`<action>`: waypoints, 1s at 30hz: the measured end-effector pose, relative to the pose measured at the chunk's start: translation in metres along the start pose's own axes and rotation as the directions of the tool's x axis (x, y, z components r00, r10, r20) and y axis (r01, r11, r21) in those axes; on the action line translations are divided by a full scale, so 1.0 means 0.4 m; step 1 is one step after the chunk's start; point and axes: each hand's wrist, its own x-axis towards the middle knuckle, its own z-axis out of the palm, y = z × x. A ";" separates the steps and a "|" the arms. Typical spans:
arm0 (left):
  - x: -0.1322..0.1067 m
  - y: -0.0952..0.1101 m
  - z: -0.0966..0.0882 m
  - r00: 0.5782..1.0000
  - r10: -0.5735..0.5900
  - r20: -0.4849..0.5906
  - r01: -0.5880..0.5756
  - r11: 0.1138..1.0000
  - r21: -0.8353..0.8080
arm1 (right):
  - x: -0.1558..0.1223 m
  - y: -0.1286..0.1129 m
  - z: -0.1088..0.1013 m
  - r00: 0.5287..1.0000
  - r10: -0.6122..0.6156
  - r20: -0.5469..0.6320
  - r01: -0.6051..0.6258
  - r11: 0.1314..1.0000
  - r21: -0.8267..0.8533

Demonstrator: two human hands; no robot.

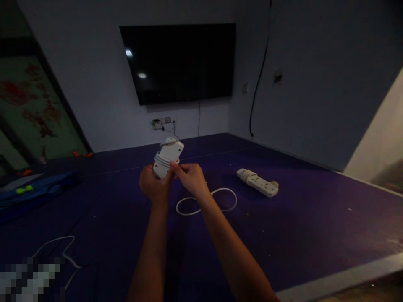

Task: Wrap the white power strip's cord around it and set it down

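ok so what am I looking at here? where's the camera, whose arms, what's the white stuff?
No machine here. One camera sits on a person's head and looks forward and down, so both bare arms are the wearer's own. The left hand grips a white power strip with its cord wound round it. The right hand pinches that cord. Below them is a dark purple floor. On it lie a second power strip, also wrapped, and a loose cord loop. A dark television hangs on the far wall.
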 end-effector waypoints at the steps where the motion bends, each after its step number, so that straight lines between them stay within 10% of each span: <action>1: -0.001 0.006 0.000 1.000 0.017 0.000 -0.017 0.999 0.028 | 0.001 0.004 0.000 1.000 0.011 -0.015 -0.011 1.000 -0.004; 9: 0.027 0.052 -0.030 0.968 -0.049 0.246 0.079 0.990 -0.114 | 0.017 0.027 -0.019 0.991 0.045 -0.126 -0.046 0.999 -0.001; 17: 0.057 0.059 -0.056 0.761 -0.197 0.619 0.584 0.624 -0.519 | 0.021 0.016 -0.073 0.984 0.071 -0.165 -0.061 0.996 0.065; 30: 0.048 0.047 -0.050 0.409 -0.091 0.908 0.882 0.295 -0.368 | 0.019 -0.005 -0.085 1.000 0.027 0.011 -0.029 0.972 0.231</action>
